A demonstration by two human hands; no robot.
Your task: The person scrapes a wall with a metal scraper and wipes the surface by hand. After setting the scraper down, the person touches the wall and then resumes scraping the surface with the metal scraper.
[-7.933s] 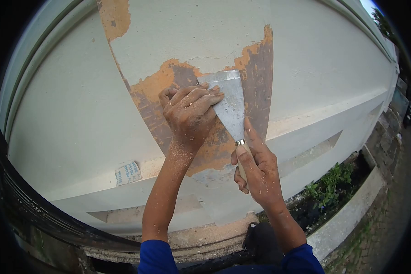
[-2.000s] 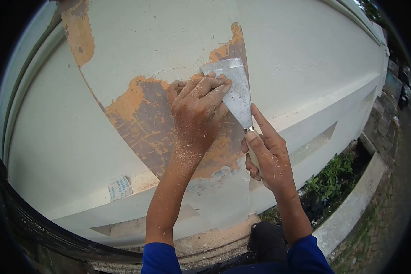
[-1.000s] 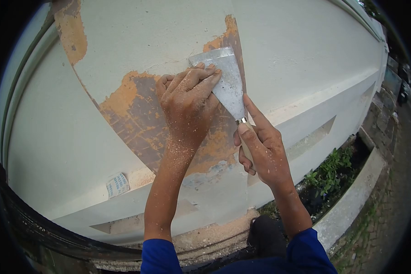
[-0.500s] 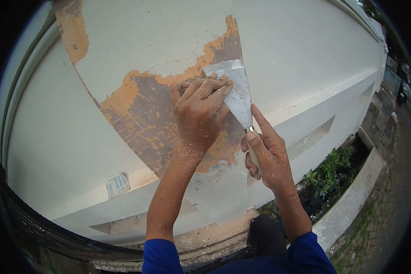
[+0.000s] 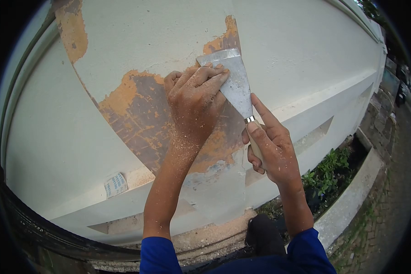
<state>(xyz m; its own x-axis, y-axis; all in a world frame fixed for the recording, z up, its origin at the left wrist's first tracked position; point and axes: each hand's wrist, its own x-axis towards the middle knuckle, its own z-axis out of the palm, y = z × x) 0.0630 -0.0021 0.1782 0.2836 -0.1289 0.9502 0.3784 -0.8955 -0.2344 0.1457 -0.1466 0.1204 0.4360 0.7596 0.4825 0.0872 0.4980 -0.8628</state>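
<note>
A wide scraper (image 5: 236, 82) lies against the wall, its flat metal blade pointing up and to the left. My right hand (image 5: 274, 146) is closed round the pale wooden handle (image 5: 256, 142), with the index finger stretched along it. On the blade's left side, the bent fingertips of my left hand (image 5: 194, 98) press down on the metal; the underside of that hand is hidden. Around the blade is a bare patch (image 5: 146, 109) of brown and orange, edged by cream paint (image 5: 155, 36). Crumbs of paint dust cover my left hand and wrist.
A ledge (image 5: 301, 112) runs along the wall, with dust on it. A printed paper scrap (image 5: 116, 184) lies on the ledge at the lower left. Down on the right are a planter with green plants (image 5: 326, 169), its concrete edge (image 5: 351, 196) and a brick path (image 5: 392, 201).
The scraper has slid up and slightly left along the wall, and both hands have moved up with it. The blade now covers more of the orange edge near the patch's upper end.
</note>
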